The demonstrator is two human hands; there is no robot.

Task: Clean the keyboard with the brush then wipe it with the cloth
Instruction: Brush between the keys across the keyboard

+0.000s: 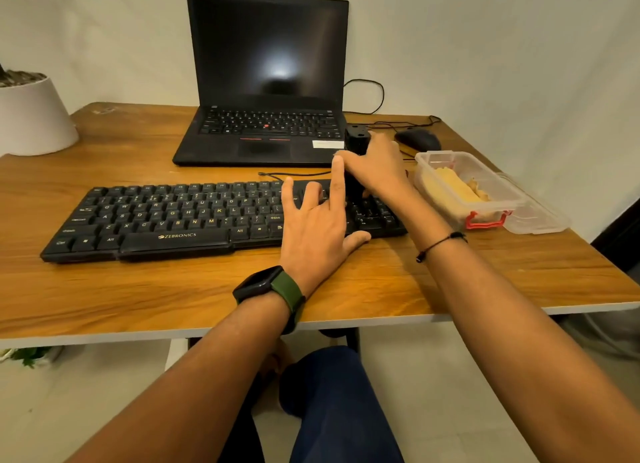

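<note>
A black Zebronics keyboard (166, 220) lies across the wooden desk (207, 289). My left hand (315, 220) rests flat on the keyboard's right part, fingers spread and straight. My right hand (375, 166) grips a black brush (356, 138) held upright, its lower end down on the keys near the number pad; the bristles are hidden behind my fingers. A yellow cloth (453, 189) lies inside a clear plastic box (485, 171) to the right of the keyboard.
An open black laptop (266, 81) stands behind the keyboard. A black mouse (417, 138) with its cable sits at the back right. The box's lid (540, 216) lies beside it near the desk's right edge. A white plant pot (31, 116) stands at the far left.
</note>
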